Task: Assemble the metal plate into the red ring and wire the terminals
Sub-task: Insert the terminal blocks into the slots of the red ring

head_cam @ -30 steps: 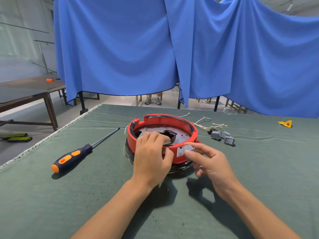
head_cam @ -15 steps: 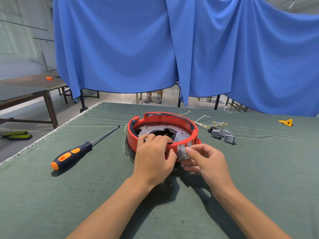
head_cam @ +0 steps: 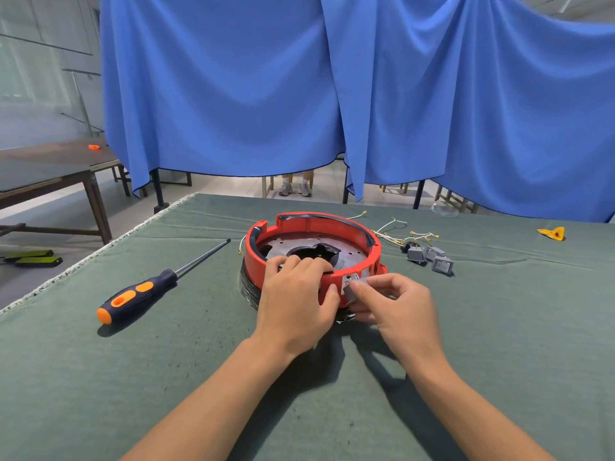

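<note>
Fitting a grey switch at the near rim of the red ring (head_cam: 312, 224).
My left hand (head_cam: 296, 294) grips the ring's near wall; my right hand (head_cam: 396, 301) pinches the switch (head_cam: 353, 287) against it. Metal plate (head_cam: 349, 257) sits inside; rigid, light, I judge: hold edges. Wires (head_cam: 399, 232) lie beyond.

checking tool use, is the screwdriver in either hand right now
No, the screwdriver lies untouched on the green cloth, left of the red ring, where both hands are busy.

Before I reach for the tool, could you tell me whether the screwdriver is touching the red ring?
Apart. The head view shows the screwdriver lying on the green cloth, with a strip of bare cloth between its tip and the red ring.
</note>
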`<action>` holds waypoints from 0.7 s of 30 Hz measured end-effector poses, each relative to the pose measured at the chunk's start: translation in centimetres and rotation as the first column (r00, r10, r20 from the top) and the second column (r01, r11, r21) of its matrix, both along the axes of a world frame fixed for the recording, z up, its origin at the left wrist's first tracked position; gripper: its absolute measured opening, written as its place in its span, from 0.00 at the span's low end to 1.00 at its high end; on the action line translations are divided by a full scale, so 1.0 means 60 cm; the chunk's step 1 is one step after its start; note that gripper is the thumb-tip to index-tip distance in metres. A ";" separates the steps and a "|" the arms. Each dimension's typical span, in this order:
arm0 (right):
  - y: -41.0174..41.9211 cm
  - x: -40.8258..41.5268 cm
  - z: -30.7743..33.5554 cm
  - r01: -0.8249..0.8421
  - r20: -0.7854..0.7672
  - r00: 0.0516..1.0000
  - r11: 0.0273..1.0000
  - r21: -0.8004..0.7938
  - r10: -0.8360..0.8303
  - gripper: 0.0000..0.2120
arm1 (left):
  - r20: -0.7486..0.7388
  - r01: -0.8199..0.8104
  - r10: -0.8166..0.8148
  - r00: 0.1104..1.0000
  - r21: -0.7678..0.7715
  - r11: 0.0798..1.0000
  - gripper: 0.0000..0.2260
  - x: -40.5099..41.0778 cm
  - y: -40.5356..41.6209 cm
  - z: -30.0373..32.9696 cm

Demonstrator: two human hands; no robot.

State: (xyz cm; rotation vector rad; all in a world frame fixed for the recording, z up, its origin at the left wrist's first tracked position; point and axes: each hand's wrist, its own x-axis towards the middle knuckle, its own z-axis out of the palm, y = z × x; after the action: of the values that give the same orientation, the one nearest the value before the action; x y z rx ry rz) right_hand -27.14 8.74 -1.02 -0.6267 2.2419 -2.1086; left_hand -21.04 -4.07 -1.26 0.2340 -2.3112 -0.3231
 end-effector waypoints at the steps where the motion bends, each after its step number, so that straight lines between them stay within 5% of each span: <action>1: -0.002 -0.002 0.002 0.019 -0.020 1.000 0.999 0.031 -0.018 0.04 | 0.003 -0.001 0.001 1.000 -0.003 1.000 0.09 0.000 0.000 0.000; 6: -0.013 0.000 0.008 0.113 -0.154 0.984 0.980 0.166 -0.088 0.06 | 0.026 -0.011 0.011 1.000 -0.019 1.000 0.11 0.001 -0.001 0.001; 21: -0.014 -0.027 0.059 0.063 -0.131 0.991 0.867 0.495 0.002 0.08 | -0.041 -0.026 0.026 0.999 0.004 1.000 0.08 -0.010 -0.002 -0.004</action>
State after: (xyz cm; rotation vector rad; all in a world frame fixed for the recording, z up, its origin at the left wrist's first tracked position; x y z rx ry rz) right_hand -28.74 7.91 2.55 -0.7048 2.7222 -1.4194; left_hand -21.63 -4.19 -1.51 0.2570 -2.2657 -0.3158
